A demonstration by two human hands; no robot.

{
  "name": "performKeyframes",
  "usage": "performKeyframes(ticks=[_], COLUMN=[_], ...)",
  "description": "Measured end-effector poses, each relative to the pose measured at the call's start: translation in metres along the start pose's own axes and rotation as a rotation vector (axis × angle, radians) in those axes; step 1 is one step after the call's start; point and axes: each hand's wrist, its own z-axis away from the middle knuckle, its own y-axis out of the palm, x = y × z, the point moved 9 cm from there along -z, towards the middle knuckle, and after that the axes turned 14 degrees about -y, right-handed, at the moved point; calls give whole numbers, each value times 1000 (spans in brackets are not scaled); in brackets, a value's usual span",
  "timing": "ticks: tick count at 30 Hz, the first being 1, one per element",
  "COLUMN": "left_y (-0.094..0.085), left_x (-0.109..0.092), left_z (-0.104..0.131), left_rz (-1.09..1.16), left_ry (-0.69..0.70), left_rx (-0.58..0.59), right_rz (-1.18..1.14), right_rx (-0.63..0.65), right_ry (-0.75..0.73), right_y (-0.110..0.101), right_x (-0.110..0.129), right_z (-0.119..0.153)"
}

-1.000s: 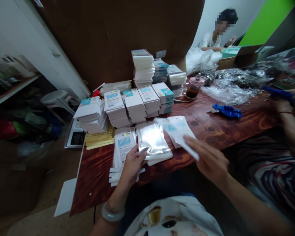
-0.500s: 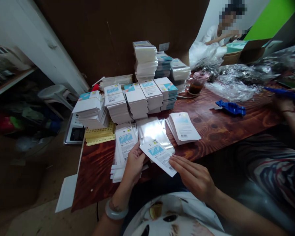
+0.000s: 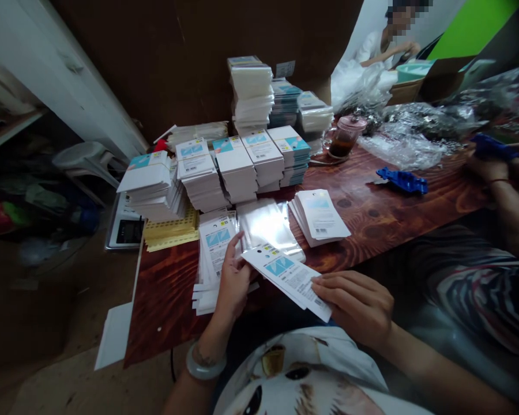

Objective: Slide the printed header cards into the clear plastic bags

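My right hand [image 3: 358, 305] pinches the lower end of a white printed card [image 3: 281, 268] with a blue picture and a hang hole. Part of a second card shows along its lower edge, so the two lie fanned. At their upper left end my left hand [image 3: 233, 282] grips them, its index finger pointing up. Behind the cards lies a pile of clear plastic bags [image 3: 263, 222]. Left of it, cards in clear sleeves [image 3: 216, 242] overlap in a pile. A stack of loose cards [image 3: 322, 216] sits to the right.
Banded card stacks [image 3: 237, 173] and taller packs [image 3: 253, 92] line the back. Yellow sheets [image 3: 170, 230] lie at the left edge. A lidded cup of dark drink [image 3: 343, 138] and a blue plastic part [image 3: 402, 180] stand right. A co-worker's hands [image 3: 493, 167] hold another blue part.
My right hand has moved right with a card, sliding it partly off the one beneath, whose edge now shows. The whole view has shifted slightly.
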Motion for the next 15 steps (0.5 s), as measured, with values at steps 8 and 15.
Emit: performKeyframes(ticks=[8, 15], left_y=[-6, -7], left_x=[3, 4], left_z=[3, 4], left_rz=[200, 149], left_ry=[-102, -134], left_rx=[-38, -87], right_rz=[145, -80], right_rx=[21, 137], right_ry=[-170, -346], right_y=[18, 19], right_x=[15, 2], right_z=[5, 14])
